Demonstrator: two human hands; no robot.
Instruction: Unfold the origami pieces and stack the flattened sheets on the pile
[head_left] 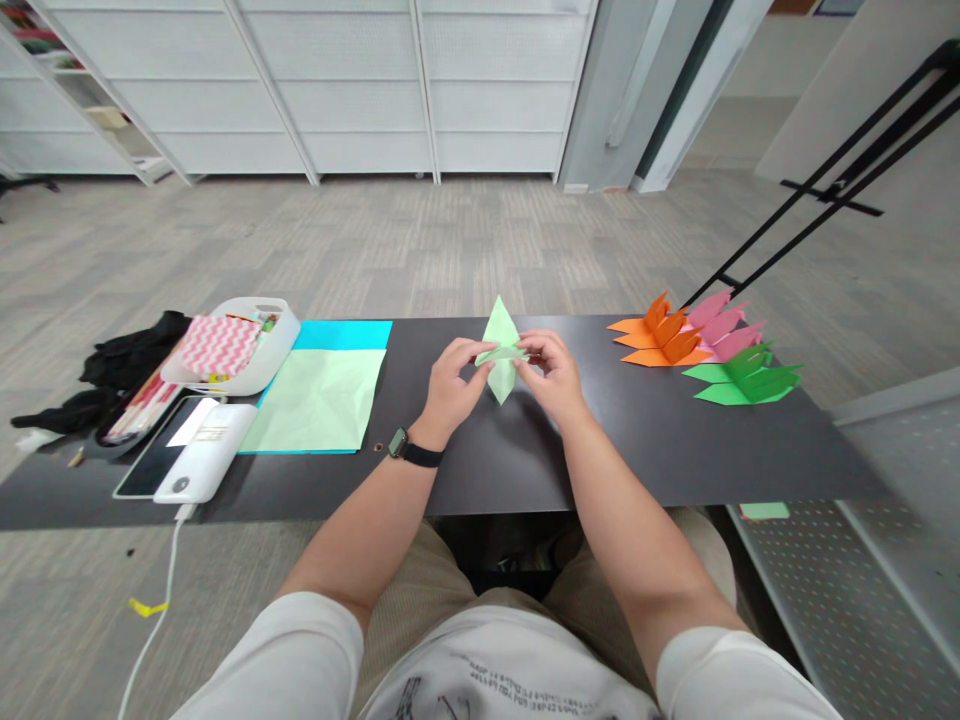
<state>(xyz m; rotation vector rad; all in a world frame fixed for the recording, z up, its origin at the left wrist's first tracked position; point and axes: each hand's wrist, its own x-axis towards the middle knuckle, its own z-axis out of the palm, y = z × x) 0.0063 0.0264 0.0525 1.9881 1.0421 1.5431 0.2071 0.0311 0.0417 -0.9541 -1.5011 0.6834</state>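
A light green folded paper piece (500,335), shaped like a long diamond, is held just above the dark table (637,440). My left hand (452,383) pinches its left side with thumb and fingers closed. On the right side my right hand (551,372) pinches the same piece, fingers pressed together at a fold across its middle. A black watch sits on my left wrist.
Flat sheets of light green paper (319,400) on blue paper lie at the left. Beyond them are a white tray (247,345) with patterned paper, a white power bank (206,455), a phone and black cloth. Finished folded pieces in orange (660,340), pink and green (746,382) stand at the right.
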